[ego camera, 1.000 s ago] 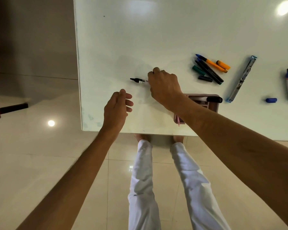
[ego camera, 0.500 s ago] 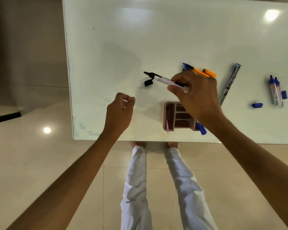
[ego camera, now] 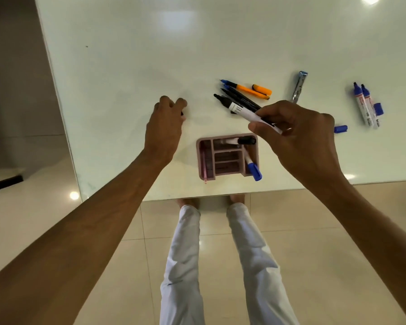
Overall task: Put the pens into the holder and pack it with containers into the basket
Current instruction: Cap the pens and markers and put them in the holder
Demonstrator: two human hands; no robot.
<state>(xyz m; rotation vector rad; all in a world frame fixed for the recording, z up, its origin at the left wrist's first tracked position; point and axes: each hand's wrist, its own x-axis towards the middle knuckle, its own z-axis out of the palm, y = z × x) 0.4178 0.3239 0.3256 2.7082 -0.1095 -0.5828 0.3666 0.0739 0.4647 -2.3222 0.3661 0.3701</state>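
Note:
My right hand (ego camera: 298, 137) grips an uncapped black marker (ego camera: 240, 110) with a white barrel, tip pointing up-left, above a pink compartmented holder (ego camera: 211, 137). The holder stands near the table's front edge. Inside it are a black-capped marker (ego camera: 243, 140), a blue-capped marker (ego camera: 253, 170) and a thin pink pen (ego camera: 204, 170). My left hand (ego camera: 165, 127) rests on the table left of the holder, fingers curled over a small black cap (ego camera: 182, 113) that is mostly hidden.
On the white table (ego camera: 150, 43) behind the holder lie an orange-and-blue pen (ego camera: 246, 89), an orange piece (ego camera: 262, 89) and black pens (ego camera: 239, 97). A metal tool (ego camera: 299, 86), two blue markers (ego camera: 365, 105) and loose blue caps (ego camera: 340, 129) lie to the right. No basket is visible.
My right hand carried the uncapped marker rightward to above the holder. My left hand went from a loose fist near the table edge forward onto the black cap.

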